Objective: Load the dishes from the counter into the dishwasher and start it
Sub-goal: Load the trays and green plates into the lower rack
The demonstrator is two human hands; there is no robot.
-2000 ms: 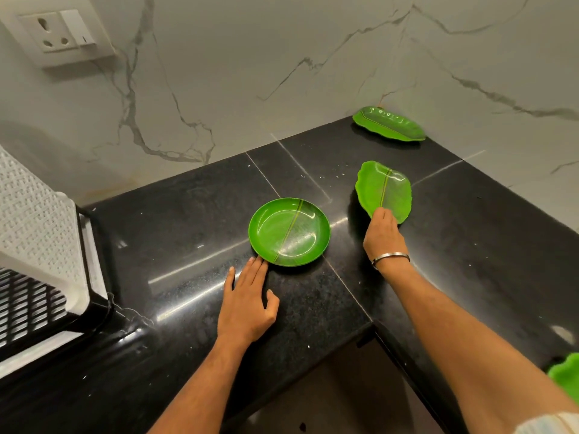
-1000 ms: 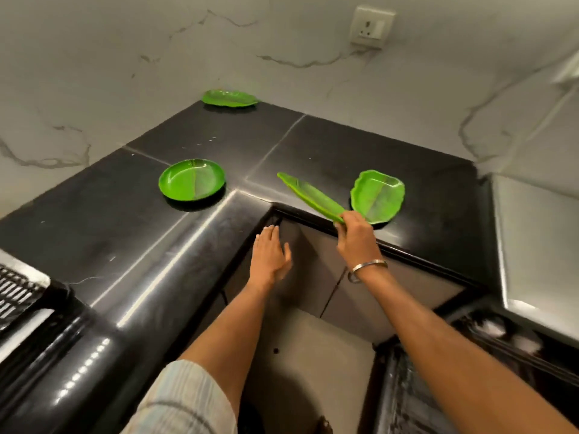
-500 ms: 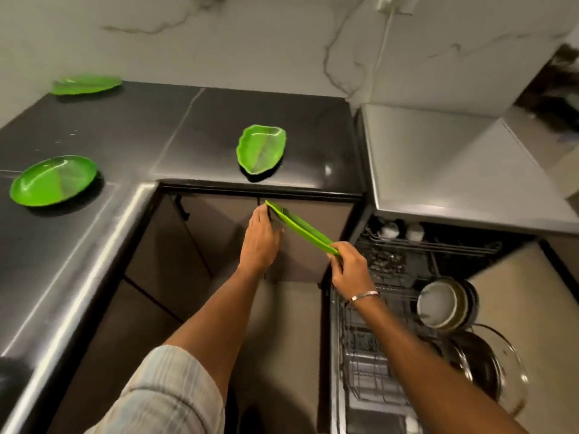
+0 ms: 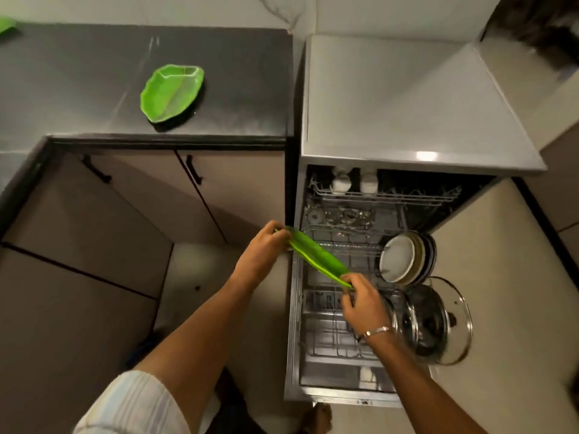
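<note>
Seen from the head camera, both hands hold one green leaf-shaped plate (image 4: 316, 255) edge-on over the open dishwasher (image 4: 344, 308). The left hand (image 4: 264, 247) pinches the plate's far end with curled fingers, just beside the left wall of the machine. The right hand (image 4: 365, 303) grips the near end between thumb and fingers; a metal bangle (image 4: 376, 332) circles its wrist. The plate runs slanted between the two hands, above the lower rack (image 4: 329, 339), touching no wire that can be made out.

In the rack, a row of pale plates (image 4: 404, 258) stands upright on the right side, and just in front of them lies a glass lid (image 4: 438, 324) with a dark knob. The upper rack (image 4: 382, 192) sits further back inside the machine, with two white cups (image 4: 354, 180) at its rear.

On the dark worktop (image 4: 78, 89) to the left of the dishwasher rests a second green leaf-shaped plate (image 4: 170, 93), well apart from the hands. At the far left edge of the picture a sliver of another green dish (image 4: 4, 25) shows. Below the worktop are beige cabinet doors (image 4: 125, 198) with black handles.
</note>
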